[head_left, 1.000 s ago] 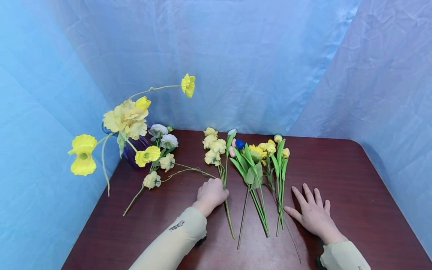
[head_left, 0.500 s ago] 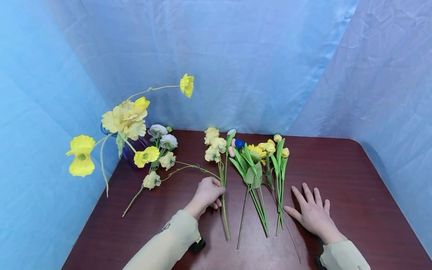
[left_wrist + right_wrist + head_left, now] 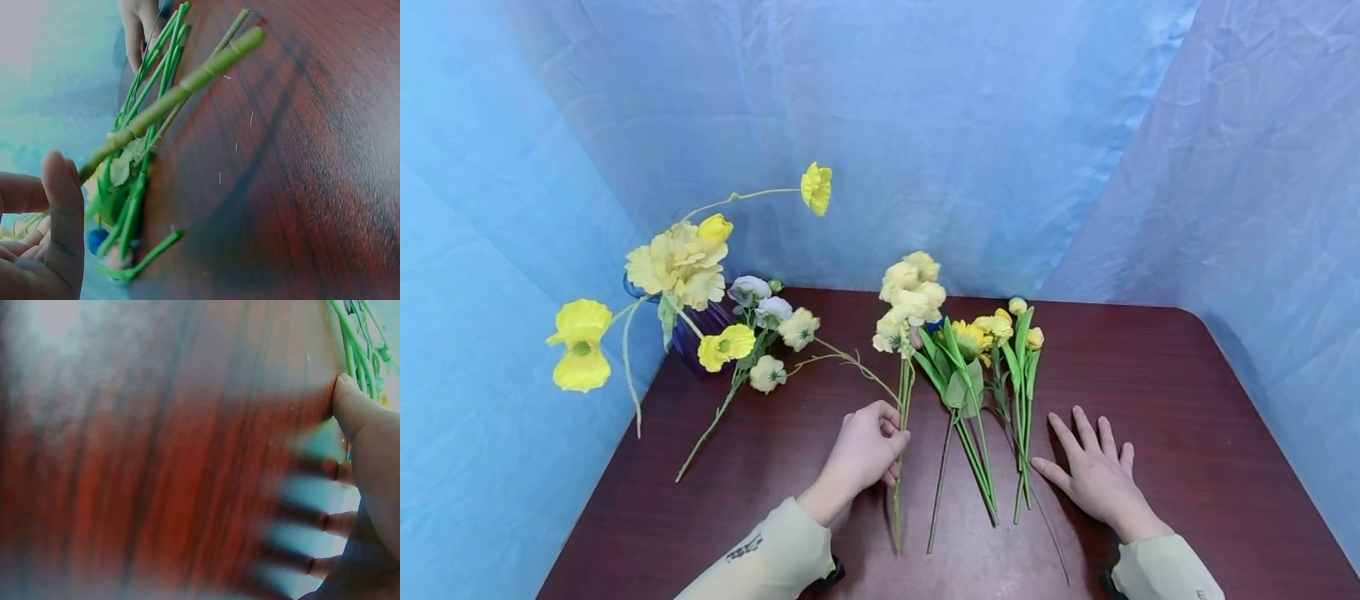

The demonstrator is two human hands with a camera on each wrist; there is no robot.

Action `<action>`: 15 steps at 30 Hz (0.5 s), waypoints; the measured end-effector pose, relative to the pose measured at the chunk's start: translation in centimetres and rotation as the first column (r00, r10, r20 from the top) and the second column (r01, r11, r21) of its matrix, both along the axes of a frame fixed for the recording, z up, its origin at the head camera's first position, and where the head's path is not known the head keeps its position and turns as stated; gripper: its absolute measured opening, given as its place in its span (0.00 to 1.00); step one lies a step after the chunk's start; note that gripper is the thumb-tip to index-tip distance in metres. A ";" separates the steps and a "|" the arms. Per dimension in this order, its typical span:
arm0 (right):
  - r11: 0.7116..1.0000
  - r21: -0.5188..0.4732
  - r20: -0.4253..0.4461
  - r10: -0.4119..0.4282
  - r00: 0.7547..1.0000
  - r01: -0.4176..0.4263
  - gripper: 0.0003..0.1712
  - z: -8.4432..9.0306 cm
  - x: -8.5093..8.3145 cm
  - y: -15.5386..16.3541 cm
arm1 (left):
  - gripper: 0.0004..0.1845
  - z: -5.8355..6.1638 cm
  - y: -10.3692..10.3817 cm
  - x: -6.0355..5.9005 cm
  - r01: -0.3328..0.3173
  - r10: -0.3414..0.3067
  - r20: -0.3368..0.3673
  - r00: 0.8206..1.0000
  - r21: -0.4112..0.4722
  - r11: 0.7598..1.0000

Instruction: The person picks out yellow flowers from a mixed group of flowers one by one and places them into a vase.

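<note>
Left hand (image 3: pixel 867 450) has its fingers curled round the thin green stem of a pale yellow ruffled flower spray (image 3: pixel 910 302), lifted above the glossy dark-red wood bench (image 3: pixel 1150 400). Right hand (image 3: pixel 1096 477) lies flat, fingers spread, beside the plasticky tulip stems (image 3: pixel 981 458).

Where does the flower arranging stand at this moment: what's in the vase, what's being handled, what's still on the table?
Done: several yellow flowers stand in the purple vase. In hand: the left hand grips the pale yellow spray by its stem, blooms raised off the table. Left: the tulip bunch and a white-flowered branch lie on the table; the right hand rests flat beside the bunch.
</note>
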State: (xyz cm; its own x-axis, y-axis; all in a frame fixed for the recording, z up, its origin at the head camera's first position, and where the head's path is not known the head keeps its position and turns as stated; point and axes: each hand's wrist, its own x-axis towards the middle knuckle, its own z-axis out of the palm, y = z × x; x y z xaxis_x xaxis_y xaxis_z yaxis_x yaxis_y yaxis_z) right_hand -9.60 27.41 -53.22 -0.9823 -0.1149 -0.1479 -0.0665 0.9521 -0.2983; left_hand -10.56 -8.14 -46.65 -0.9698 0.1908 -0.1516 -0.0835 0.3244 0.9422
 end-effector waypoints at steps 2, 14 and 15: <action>1.000 -0.001 0.002 -0.002 1.000 0.002 0.52 0.0 0.0 0.0 | 0.03 0.4 0.1 0.5 0.018 -0.021 -0.065 0.998 -0.054 0.998; 1.000 0.003 -0.004 0.001 1.000 -0.001 0.52 -0.1 -0.1 0.0 | 0.07 2.1 -1.1 1.4 -0.170 -0.244 -0.655 0.715 -0.501 0.848; 1.000 0.002 -0.005 0.001 1.000 -0.001 0.52 -0.1 -0.1 0.0 | 0.08 2.3 -1.3 1.3 -0.182 -0.260 -0.685 0.681 -0.501 0.846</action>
